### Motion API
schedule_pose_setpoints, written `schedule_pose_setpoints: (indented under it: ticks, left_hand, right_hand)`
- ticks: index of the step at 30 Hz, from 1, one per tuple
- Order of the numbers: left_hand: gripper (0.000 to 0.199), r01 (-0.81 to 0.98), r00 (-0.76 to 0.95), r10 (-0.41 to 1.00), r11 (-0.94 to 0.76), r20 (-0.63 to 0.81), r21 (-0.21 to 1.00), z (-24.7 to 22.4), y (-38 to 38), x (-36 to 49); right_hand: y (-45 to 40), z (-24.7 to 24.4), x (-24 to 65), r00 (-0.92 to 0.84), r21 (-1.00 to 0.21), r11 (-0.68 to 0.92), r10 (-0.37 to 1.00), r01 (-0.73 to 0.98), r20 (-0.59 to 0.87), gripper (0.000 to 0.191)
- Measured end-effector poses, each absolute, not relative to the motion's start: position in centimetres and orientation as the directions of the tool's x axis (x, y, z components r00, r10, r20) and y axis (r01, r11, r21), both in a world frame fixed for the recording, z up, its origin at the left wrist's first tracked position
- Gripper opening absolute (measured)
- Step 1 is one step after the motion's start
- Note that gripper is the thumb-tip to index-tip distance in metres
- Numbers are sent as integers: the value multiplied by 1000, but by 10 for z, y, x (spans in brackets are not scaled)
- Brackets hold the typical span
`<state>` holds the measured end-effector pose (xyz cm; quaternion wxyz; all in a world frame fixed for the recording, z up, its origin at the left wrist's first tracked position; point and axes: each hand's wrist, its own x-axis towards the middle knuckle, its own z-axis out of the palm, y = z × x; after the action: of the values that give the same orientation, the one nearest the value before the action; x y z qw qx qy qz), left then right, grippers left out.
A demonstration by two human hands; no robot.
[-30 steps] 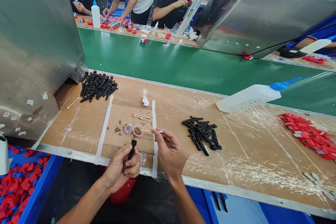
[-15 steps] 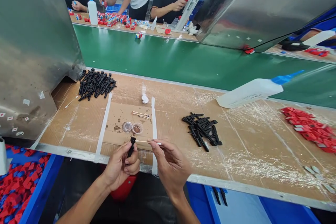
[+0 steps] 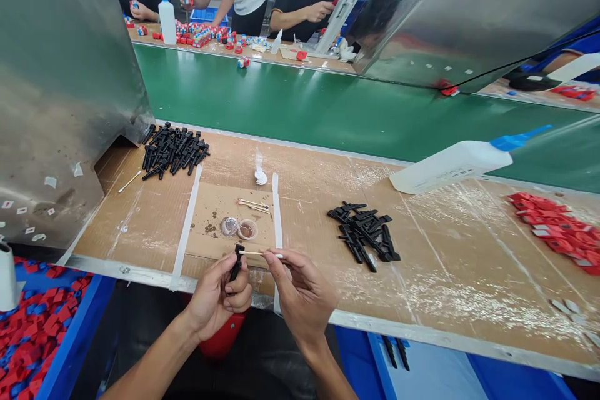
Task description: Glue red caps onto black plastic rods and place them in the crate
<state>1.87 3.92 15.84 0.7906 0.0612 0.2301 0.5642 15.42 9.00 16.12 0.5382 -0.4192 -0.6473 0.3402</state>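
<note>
My left hand (image 3: 220,294) is closed around a small black plastic part (image 3: 237,262), its square end up. Between the thumb and fingers of my right hand (image 3: 302,287) is a cotton swab (image 3: 255,254), lying level, its left tip against the upper end of the black part. Just beyond my hands stands a small round cup (image 3: 247,230) with brown residue inside, beside its clear lid (image 3: 229,226). Behind them lie several used swabs (image 3: 253,205) on a stained cardboard sheet (image 3: 210,200).
Black parts form one pile (image 3: 173,150) at back left and another pile (image 3: 363,231) to the right. A white bottle (image 3: 452,165) with a blue nozzle leans there. Red parts (image 3: 555,231) lie far right. Past the green belt (image 3: 309,103) people work. A blue bin (image 3: 89,331) sits lower left.
The view has shifted slightly. Both hands keep nearly the same pose, with the swab tip still at the black part's upper end. A small coloured piece on the belt has moved a little left.
</note>
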Motion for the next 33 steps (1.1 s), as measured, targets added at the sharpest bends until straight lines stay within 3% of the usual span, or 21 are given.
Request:
schedule_pose_setpoints:
  ticks: [25,33]
  left_hand:
    - [23,-862,244,922,349,-301,369,159,39,19]
    - [26,-867,246,922,347,-298,359,160,39,18]
  right_hand:
    - [88,160,155,-99,-858,467,884,213,457,24]
    - [97,160,152,91,-936,311,940,163,328,8]
